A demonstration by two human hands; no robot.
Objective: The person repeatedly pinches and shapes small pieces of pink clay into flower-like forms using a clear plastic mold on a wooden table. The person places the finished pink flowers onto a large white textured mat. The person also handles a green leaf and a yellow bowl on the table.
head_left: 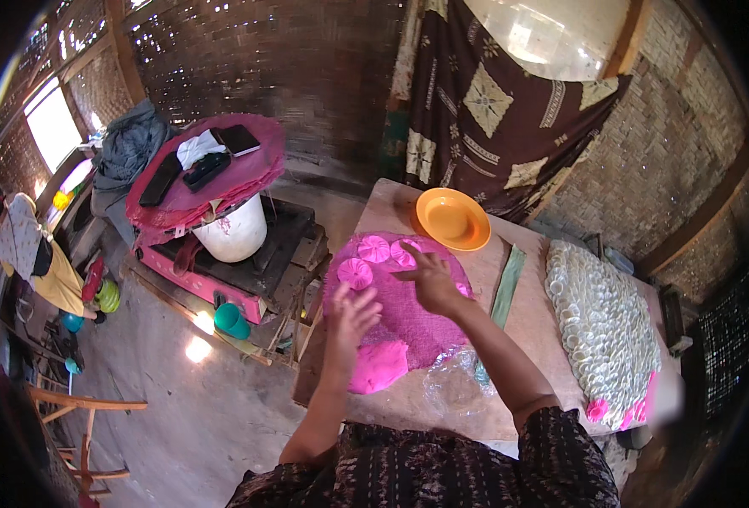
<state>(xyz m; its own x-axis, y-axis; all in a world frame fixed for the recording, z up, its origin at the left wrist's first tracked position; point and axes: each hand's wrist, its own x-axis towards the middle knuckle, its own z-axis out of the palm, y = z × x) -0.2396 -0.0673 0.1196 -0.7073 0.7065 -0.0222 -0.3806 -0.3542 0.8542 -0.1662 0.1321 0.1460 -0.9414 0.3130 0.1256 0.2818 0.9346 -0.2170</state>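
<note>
Over a magenta mesh cloth (400, 317) on the table hover both my hands. My left hand (355, 320) is open, fingers apart, just below a round pink pleated rosette (355, 273). My right hand (432, 279), open with its fingers spread, reaches toward another pink rosette (403, 252) and partly covers it. A third rosette (373, 248) lies between these two near the cloth's far edge. I see nothing held in either hand. Close to my left wrist lies a bright pink piece of fabric (379, 366), with crumpled clear plastic (446, 385) beside it.
An orange basin (453, 219) and a green strip (507, 286) sit on the table (383, 203). At right lies a sheet of small white rounds (599, 330). On the left, a pink round cover (209, 173) tops a white container (234, 233). Another person (40, 254) is far left.
</note>
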